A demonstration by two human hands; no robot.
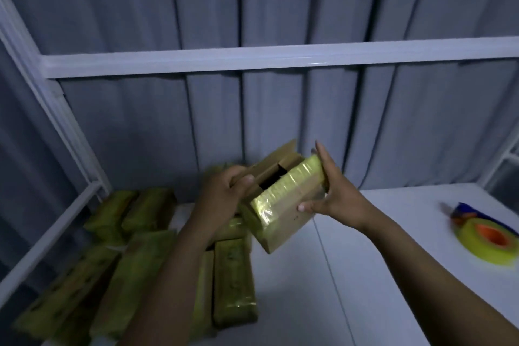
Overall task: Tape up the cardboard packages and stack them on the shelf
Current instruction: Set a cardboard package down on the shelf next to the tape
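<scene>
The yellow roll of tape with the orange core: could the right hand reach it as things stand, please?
Probably yes, after letting go: the right hand holds the partly taped cardboard box, while the yellow tape roll lies to its right on the white shelf board, nothing between them.

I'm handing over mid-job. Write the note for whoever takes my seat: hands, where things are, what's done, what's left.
Left hand grips the box at its open end, flaps up.
Right hand pinches the box's taped side.
The tape roll lies on the shelf, far right, in neither hand.
Done: several taped packages lie loosely piled on the shelf's left.
Left: close and tape the box's open end, then stack it with them.
</scene>
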